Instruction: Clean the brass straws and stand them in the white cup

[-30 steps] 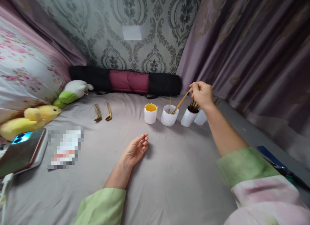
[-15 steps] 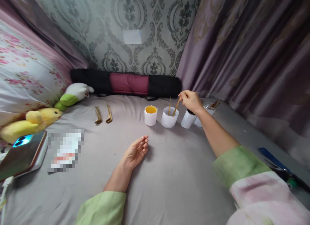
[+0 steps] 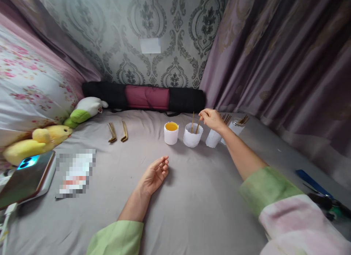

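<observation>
My right hand [image 3: 210, 119] is pinched round the top of a thin gold stick [image 3: 197, 125] that stands in a white cup [image 3: 192, 135]. A second gold stick [image 3: 192, 122] leans in the same cup. To its left stands a white cup with a yellow inside [image 3: 171, 133]. To its right are another white cup [image 3: 213, 138] and a container [image 3: 235, 125], both holding gold utensils. My left hand [image 3: 154, 174] lies palm up on the grey sheet [image 3: 192, 196], fingers loosely curled, holding nothing.
Two bent gold utensils [image 3: 117, 132] lie on the sheet at the left. A yellow plush toy [image 3: 35, 141], a green and white plush [image 3: 83, 110], a phone [image 3: 26, 176] and a rolled black and maroon bag [image 3: 145, 96] ring the bed. Purple curtains [image 3: 274, 57] hang at the right.
My right hand has come down and to the left, from above the third cup to the second cup, lowering the gold stick into it. My left hand has stayed put.
</observation>
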Tool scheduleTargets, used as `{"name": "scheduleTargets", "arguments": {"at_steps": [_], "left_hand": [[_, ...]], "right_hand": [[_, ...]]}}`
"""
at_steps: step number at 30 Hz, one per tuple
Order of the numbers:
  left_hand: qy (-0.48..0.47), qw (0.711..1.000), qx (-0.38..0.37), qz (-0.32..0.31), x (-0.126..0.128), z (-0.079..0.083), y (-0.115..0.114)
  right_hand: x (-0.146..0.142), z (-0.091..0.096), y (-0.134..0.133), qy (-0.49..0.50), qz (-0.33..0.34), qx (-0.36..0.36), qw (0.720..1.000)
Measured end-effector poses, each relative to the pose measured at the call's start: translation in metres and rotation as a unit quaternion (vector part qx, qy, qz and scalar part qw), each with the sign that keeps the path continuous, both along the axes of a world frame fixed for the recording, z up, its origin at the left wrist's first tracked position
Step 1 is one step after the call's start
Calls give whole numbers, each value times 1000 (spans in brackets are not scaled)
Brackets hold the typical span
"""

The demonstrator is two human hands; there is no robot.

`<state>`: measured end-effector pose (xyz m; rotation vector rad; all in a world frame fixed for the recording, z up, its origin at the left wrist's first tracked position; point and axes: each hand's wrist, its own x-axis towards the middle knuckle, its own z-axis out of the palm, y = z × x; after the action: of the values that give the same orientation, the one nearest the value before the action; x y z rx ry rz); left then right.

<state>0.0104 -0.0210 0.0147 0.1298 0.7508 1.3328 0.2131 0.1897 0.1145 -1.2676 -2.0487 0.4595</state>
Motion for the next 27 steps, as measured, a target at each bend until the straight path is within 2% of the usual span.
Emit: {"name": "scheduleTargets", "arguments": {"at_steps": [11, 21, 27], "left_hand": [[0, 1000, -2, 2, -1, -4, 1], [-3, 1000, -4, 1, -1, -3, 1], [-3, 1000, -5, 1, 0, -1, 0]], "right_hand": [[-3, -9, 9, 4, -16, 8, 1000], [-10, -4, 3, -1, -64, -8, 998], [-10, -2, 9, -25, -86, 2, 996]]}}
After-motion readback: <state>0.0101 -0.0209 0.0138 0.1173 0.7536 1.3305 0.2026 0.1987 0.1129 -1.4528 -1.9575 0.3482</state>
